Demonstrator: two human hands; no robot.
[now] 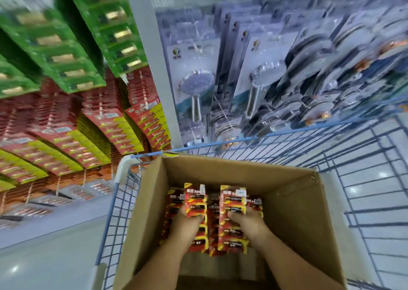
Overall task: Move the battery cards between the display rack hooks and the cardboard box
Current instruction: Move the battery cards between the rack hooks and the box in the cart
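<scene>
Reaching into the cardboard box [293, 203] at lower centre of the frame, the left hand [187, 225] is gripping one stack of battery cards [196, 199] and the right hand [249, 222] is gripping a second stack [233, 199], both above more cards lying in the box. The box is sitting in a blue wire cart [375, 179]. Farther off, red and green card packs are hanging on the display rack [72, 104] at upper left, shower heads [196, 84] at upper right.

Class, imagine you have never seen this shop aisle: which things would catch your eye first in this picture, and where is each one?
First, the two hands low in the middle: the left hand and right hand each hold a stack of red battery cards inside the open cardboard box, which sits in a blue wire trolley. Next, the rack at upper left, packed with green cards above red and yellow ones. To the right hang packaged shower heads.
</scene>
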